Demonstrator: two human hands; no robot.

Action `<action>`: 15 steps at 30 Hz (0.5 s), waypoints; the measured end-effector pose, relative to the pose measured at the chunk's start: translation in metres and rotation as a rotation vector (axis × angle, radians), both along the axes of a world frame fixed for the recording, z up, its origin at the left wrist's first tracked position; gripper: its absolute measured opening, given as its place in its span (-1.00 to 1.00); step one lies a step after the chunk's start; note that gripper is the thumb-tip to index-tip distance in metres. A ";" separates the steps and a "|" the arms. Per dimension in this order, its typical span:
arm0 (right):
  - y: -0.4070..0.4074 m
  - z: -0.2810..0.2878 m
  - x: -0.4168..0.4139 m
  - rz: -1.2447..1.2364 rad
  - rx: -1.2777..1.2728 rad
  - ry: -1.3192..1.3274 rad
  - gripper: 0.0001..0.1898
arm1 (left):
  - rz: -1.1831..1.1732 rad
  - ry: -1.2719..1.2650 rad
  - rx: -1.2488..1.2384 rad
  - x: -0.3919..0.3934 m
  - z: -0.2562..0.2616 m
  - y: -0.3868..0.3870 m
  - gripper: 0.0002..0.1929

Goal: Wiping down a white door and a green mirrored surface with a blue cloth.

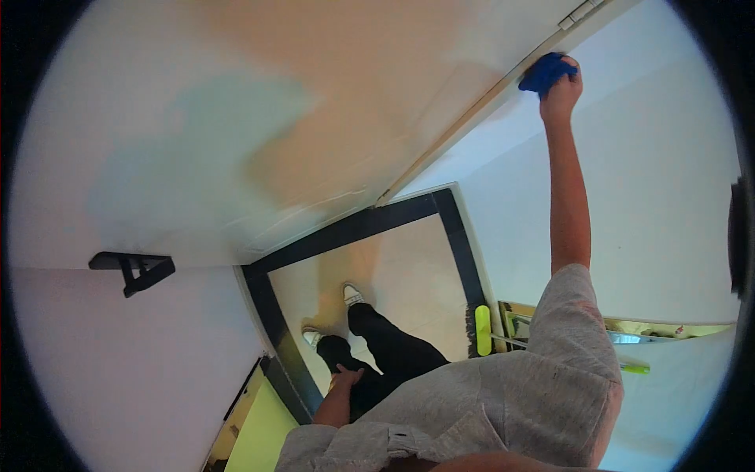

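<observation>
My right hand [563, 91] is raised at the upper right and shut on a blue cloth [545, 74]. The cloth lies against the frame strip [489, 106] along the edge of a large pale door [354, 88], a little below a metal hinge [581, 15]. Low in the view, my left hand [349, 375] hangs beside my dark trousers, near the thigh. Its fingers are partly spread and I see nothing held in it.
A black handle-like fitting [141, 268] juts out at the left. A green-backed broom [482, 330] with dark bristles stands near the dark floor border [457, 248]. Behind my right arm is a pale wall [649, 206]. A green panel [259, 430] is at the lower left.
</observation>
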State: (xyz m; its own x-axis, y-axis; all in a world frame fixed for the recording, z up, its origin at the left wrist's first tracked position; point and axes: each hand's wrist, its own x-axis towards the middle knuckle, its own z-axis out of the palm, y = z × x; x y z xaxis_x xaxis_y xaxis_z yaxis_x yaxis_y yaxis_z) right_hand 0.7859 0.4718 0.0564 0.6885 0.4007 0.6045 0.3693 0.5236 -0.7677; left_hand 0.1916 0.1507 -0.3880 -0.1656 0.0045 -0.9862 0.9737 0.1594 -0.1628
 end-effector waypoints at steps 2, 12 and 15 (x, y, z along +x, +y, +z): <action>-0.004 -0.031 0.010 -0.463 -0.195 -0.541 -0.77 | -0.021 -0.008 0.004 0.006 -0.003 0.002 0.16; -0.064 -0.222 -0.193 0.508 -0.393 0.352 -0.74 | 0.547 -0.781 0.240 0.016 0.120 0.127 -0.69; -0.107 -0.206 -0.253 0.891 -0.367 0.632 -0.75 | 0.809 -1.015 0.507 0.072 0.241 0.165 -0.31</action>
